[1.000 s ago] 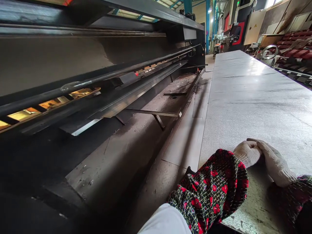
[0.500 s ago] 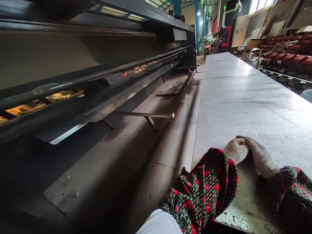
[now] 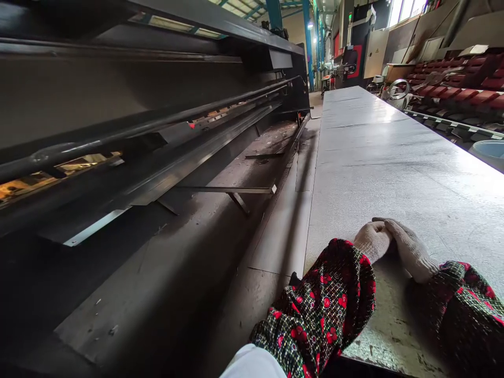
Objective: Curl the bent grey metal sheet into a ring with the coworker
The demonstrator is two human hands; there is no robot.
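Observation:
My left hand (image 3: 372, 241) and my right hand (image 3: 410, 250) wear white knit gloves and rest side by side on a long galvanized steel sheet (image 3: 394, 157). The right hand's fingers lie flat and reach towards the left hand. Red-patterned checked sleeve covers (image 3: 323, 310) run over both forearms. The left glove's fingers are partly hidden by the right hand. Neither hand holds a separate object. The sheet stretches far ahead on a low, pale support surface.
A long dark sheet-metal shear or press machine (image 3: 137, 105) runs along the left. A thin steel bar stand (image 3: 224, 190) lies low beside it. Red stacked material (image 3: 460, 89), a metal coil (image 3: 397, 92) and a blue tub (image 3: 490, 152) stand right.
The whole scene has slid left in view, and the blue tub has come in at the right edge. My hands have shifted left with it and keep the same pose on the sheet.

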